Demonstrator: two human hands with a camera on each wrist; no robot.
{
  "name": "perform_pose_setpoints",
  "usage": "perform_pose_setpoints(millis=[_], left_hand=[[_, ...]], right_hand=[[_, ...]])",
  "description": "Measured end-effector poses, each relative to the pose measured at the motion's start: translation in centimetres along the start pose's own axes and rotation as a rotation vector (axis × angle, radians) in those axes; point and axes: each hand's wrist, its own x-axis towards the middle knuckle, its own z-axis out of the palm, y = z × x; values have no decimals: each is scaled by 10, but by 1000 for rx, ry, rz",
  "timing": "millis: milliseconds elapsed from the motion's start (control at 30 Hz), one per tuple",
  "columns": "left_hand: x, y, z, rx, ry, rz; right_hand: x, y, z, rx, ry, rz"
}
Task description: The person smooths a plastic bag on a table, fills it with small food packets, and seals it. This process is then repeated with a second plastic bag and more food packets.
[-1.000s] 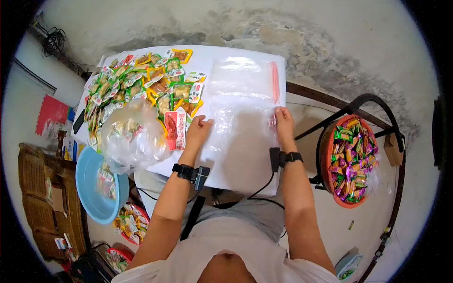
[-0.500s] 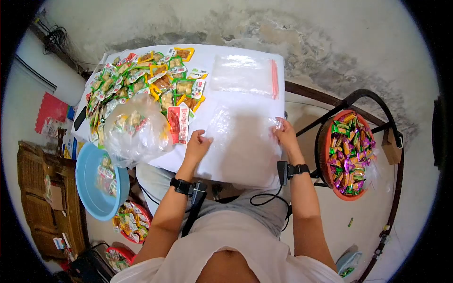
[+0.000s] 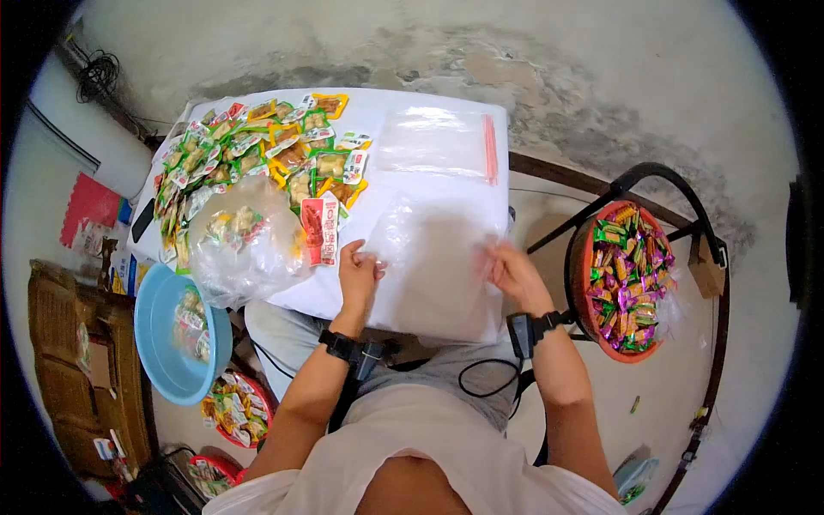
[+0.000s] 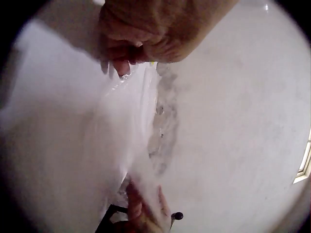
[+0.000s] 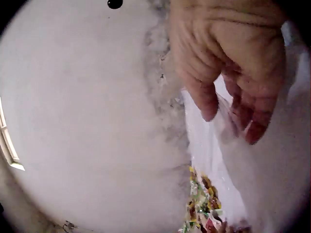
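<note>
A clear plastic bag (image 3: 412, 245) is stretched between my two hands over the near part of the white-covered table. My left hand (image 3: 358, 276) pinches its left edge; in the left wrist view the film (image 4: 114, 126) runs from these fingertips toward the other hand. My right hand (image 3: 515, 275), blurred in the head view, holds the opposite edge, with film between thumb and fingers in the right wrist view. Beyond the bag lie flat clear bags (image 3: 433, 146) with a pink-red strip. A red-and-white snack packet (image 3: 319, 233) lies just left of my left hand.
Snack packets (image 3: 257, 154) are heaped on the table's left, behind a bulging clear bag (image 3: 249, 245) of packets. A blue basin (image 3: 154, 335) stands lower left, near red baskets of packets. At the right, an orange-rimmed basket (image 3: 584, 283) holds wrapped sweets beside a black frame (image 3: 665, 172).
My right hand has come down from the table's right edge toward my body, and its fingers have turned inward. My left hand has moved slightly nearer me. The bag's near side has shifted with them.
</note>
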Motion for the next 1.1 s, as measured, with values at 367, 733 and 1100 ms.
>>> perform_pose_setpoints(millis=[367, 733, 1100], left_hand=[[-17, -15, -4, 42, -60, 72], [3, -22, -32, 273, -49, 132], [-24, 44, -28, 1153, -196, 644]], right_hand=[[-4, 20, 5, -276, 216, 29], [15, 42, -12, -520, 485, -284], [-44, 56, 10, -1227, 585, -405]])
